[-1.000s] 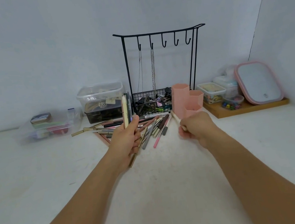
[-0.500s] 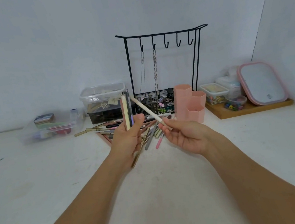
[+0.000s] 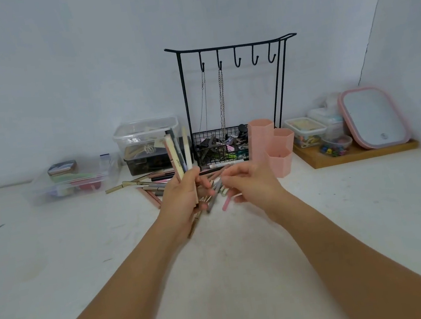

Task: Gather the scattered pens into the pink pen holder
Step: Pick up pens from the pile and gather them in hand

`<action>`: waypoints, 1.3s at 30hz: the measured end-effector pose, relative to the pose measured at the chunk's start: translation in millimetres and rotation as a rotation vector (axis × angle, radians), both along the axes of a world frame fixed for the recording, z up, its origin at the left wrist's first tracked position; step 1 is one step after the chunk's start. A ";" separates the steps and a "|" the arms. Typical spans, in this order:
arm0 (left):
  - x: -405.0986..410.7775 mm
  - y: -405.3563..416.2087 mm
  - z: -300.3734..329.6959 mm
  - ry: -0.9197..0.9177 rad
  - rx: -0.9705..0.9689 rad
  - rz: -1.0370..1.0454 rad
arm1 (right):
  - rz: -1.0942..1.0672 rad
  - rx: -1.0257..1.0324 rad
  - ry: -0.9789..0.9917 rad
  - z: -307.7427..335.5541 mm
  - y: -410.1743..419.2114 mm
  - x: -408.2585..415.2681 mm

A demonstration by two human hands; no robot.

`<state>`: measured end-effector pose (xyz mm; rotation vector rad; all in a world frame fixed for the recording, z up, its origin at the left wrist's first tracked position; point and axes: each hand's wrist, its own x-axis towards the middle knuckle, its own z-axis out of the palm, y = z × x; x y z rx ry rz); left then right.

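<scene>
the slim, stiff, light plastic pens point(image 3: 208, 184) lie scattered at 12 o'clock before the hands, just left of the empty-looking pink hexagonal plastic pen holder point(image 3: 272, 148); they look slick, best pinched mid-barrel. the left hand point(image 3: 182, 198) clutches an upright bundle of pens point(image 3: 179, 154). the right hand point(image 3: 250, 183), which held a cream pen half a second ago, now hovers half-curled and apparently empty

Place: a home vanity or desk corner.
Evidence: black hook stand point(image 3: 235, 96) with 2 hanging chains, pink-framed mirror point(image 3: 374, 117), clear storage boxes point(image 3: 147, 143), plain white walls.
</scene>
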<state>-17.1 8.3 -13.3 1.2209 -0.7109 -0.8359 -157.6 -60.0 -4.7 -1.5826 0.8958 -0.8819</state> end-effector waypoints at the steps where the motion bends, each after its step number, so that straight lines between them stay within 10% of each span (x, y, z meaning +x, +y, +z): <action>1: 0.8 0.9 1.0 0.017 0.002 0.001 | -0.112 -0.164 0.126 -4.1 -7.5 -3.2; 8: 8.8 2.8 0.2 0.073 -0.022 -0.036 | -0.049 -0.524 0.759 -29.5 -34.2 -9.9; 28: 6.9 1.1 -4.9 -0.030 0.133 -0.061 | -0.481 -0.394 0.802 -20.3 -37.9 -17.9; 33: 7.7 2.7 -1.5 -0.010 0.135 -0.012 | -0.503 -0.534 0.349 -1.8 -34.0 -19.3; 39: 9.0 3.4 0.5 0.045 0.069 0.050 | -0.171 -0.096 -0.354 21.8 -16.2 -16.2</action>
